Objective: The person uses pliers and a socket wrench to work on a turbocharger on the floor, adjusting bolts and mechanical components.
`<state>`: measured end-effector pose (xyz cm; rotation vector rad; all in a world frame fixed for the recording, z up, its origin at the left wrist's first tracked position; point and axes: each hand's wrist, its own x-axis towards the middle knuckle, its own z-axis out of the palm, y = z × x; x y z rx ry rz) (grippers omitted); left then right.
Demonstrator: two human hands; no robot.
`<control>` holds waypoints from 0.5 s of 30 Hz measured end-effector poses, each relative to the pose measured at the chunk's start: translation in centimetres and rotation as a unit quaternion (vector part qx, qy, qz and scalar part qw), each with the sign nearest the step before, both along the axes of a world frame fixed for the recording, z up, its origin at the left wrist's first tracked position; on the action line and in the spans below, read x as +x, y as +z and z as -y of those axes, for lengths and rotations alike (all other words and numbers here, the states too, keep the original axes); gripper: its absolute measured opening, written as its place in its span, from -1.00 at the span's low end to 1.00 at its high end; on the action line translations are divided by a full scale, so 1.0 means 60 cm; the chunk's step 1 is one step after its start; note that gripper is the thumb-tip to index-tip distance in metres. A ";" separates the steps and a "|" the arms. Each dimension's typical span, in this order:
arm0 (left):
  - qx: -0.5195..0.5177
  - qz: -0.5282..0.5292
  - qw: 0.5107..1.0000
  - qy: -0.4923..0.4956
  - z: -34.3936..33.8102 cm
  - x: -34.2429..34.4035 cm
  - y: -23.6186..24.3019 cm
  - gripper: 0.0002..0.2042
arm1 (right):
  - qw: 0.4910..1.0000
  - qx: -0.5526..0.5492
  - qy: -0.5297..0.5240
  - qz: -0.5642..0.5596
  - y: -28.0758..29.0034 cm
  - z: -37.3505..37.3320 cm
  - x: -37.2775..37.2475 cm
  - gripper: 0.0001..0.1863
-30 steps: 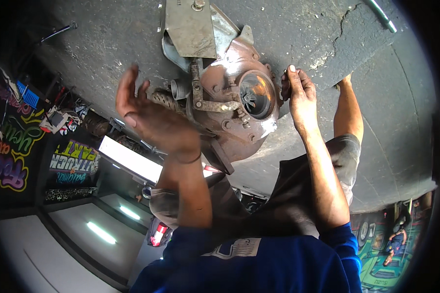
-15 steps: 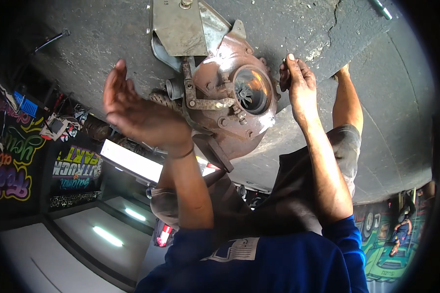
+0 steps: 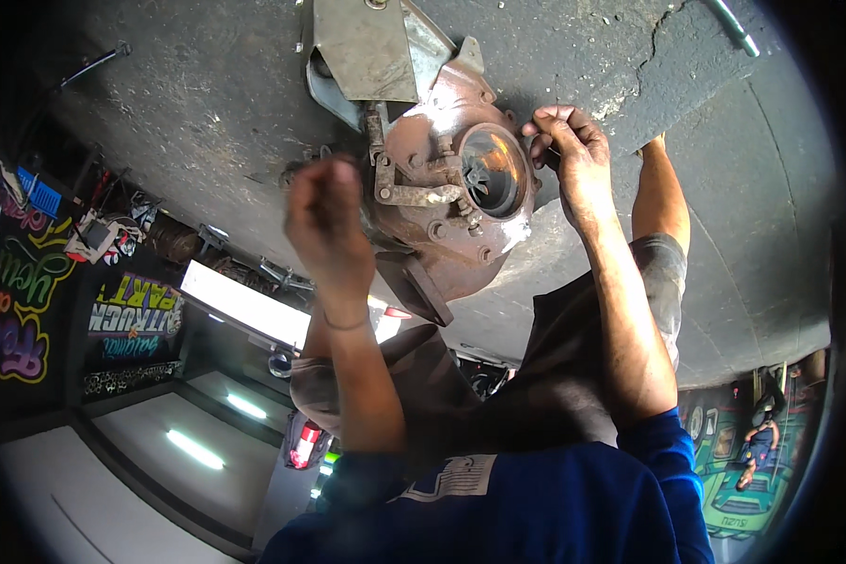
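A rusty brown turbocharger (image 3: 423, 254) lies on the dark floor in front of me. Its round opening shows a finned turbine wheel (image 3: 477, 177). Beside the opening runs a jointed lever linkage (image 3: 418, 195), and a grey metal bracket (image 3: 362, 56) is attached at the far end. My left hand (image 3: 332, 221) hovers just left of the housing, smeared by motion, its fingers unclear. To the right of the opening is my right hand (image 3: 573, 150), fingers curled with thumb and fingertips together near the rim. Whether anything small sits in that pinch is hidden.
A metal rod (image 3: 735, 26) lies at the far right, and another long thin tool (image 3: 94, 66) at the far left. My bent right leg (image 3: 663, 197) is beside my right forearm. Assorted tools and a blue plastic tray (image 3: 39, 193) are off to the left.
My left hand has swung right toward the turbocharger, from spread to blurred. The right hand stays by the opening, its fingers turned more toward the rim. The view has shifted slightly.
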<state>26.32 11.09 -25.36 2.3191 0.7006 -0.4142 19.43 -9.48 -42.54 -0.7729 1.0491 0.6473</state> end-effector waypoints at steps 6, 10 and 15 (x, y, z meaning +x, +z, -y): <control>-0.150 -0.162 0.967 0.130 0.023 0.000 0.023 -0.82 | 0.999 0.022 0.038 0.000 -0.002 0.006 0.000 -0.87; -0.316 -0.078 0.895 0.305 0.017 -0.021 0.020 -0.76 | 0.999 0.021 0.027 0.000 -0.004 0.008 0.005 -0.87; -0.280 -0.035 0.928 0.243 0.013 -0.054 0.012 -0.71 | 1.000 0.021 0.020 -0.001 -0.006 0.004 0.002 -0.87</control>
